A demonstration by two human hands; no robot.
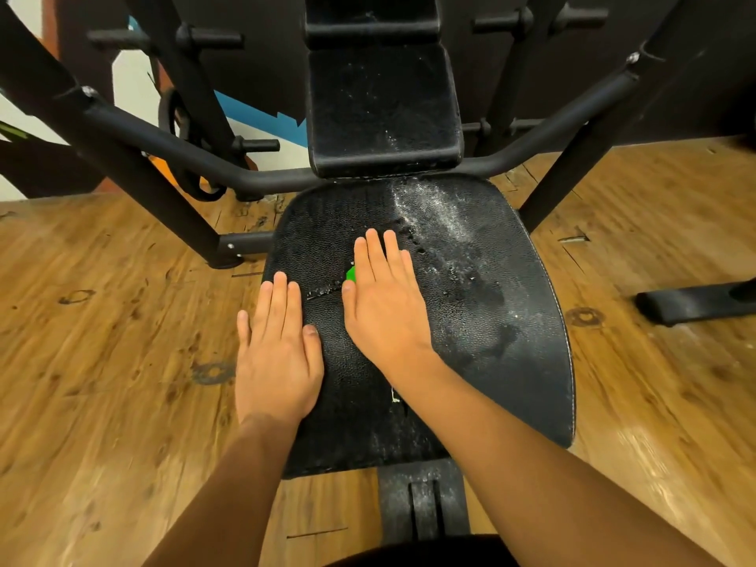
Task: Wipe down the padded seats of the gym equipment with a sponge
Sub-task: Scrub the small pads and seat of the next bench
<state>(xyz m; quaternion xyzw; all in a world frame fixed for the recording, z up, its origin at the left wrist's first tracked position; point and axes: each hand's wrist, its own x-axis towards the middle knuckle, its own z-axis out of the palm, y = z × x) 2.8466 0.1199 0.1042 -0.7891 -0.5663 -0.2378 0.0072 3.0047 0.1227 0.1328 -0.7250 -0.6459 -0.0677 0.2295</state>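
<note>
My right hand (384,304) lies flat on the black padded seat (511,321), fingers straight and close together, pressing down on a green sponge (351,274). The sponge sits near the middle of the seat and is almost wholly hidden under my palm and fingers. Only a small green corner shows beside my thumb, so I cannot tell its full shape.

My left hand (278,358) rests flat at the seat's left edge, just beside my right hand. Its fingers are straight and together, pointing away from me, and it holds nothing.

White soapy streaks and specks run across the right half of the seat and up onto the lower part of the black backrest (384,108) beyond it. A crack in the seat's cover shows between my two hands. The black metal frame (163,137) spreads out behind the seat, and all of it stands on a wooden floor (102,321).
</note>
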